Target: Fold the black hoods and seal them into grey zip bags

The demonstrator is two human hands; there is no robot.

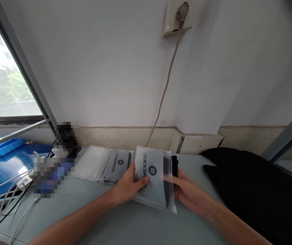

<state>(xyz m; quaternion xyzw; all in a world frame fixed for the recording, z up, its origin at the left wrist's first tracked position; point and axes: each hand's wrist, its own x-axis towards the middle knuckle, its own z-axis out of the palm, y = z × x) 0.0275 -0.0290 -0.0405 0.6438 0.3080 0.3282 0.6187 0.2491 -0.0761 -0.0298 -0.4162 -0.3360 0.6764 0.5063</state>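
Observation:
My left hand (132,185) grips a frosted zip bag (154,177) printed ROCKBROS by its left side, the thumb lying on the front. Dark fabric shows through the plastic near the bag's right, slider-end edge. At that edge, my right hand (186,189) is closed on a black cloth item (174,166), with some fingers partly hidden behind or inside the bag. To the left lie another filled ROCKBROS bag (117,165) and a stack of clear bags (91,163) on the grey table (125,224).
Black fabric (258,190) covers the table's right side. White cables (20,185) and a blue tray (5,149) are at the left. Behind the table, a cord (170,71) hangs from a wall socket (172,20). Metal frame posts stand at both sides.

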